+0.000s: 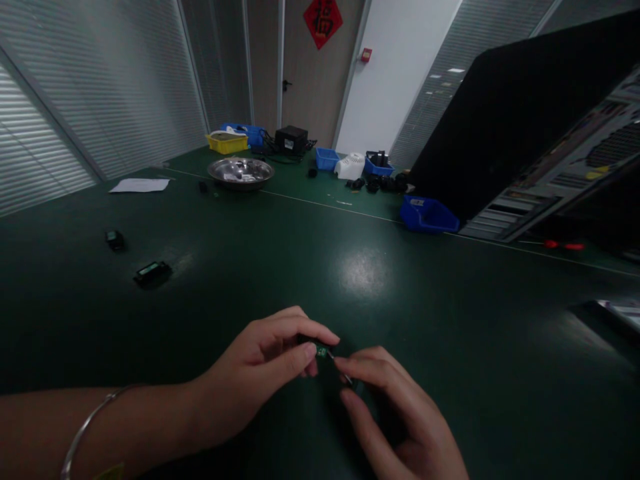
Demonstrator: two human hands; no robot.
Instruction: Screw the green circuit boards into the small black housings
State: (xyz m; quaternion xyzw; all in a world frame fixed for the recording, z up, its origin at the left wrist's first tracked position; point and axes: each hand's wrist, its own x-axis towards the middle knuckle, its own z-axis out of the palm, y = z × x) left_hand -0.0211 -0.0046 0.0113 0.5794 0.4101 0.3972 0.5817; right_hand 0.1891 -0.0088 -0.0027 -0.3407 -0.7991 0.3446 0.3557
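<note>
Between thumb and fingers, my left hand [273, 353] grips a small green circuit board [321, 350], which seems to sit in a dark housing mostly covered by the fingers. Close on its right, my right hand [400, 407] pinches a thin, silvery metal piece [347, 379]. One end of that piece points at the board's right edge; whether it touches I cannot tell. Its full shape is hidden by my fingers. Further left on the green table [240, 253] lie a black part with a green board [152, 270] and a smaller black part [115, 239].
A shallow metal bowl [241, 172] stands toward the back, near a white sheet [141, 185] and a yellow bin [227, 142]. At right are a blue bin [429, 215], a large open computer case [550, 167] and a red-handled tool [564, 246].
</note>
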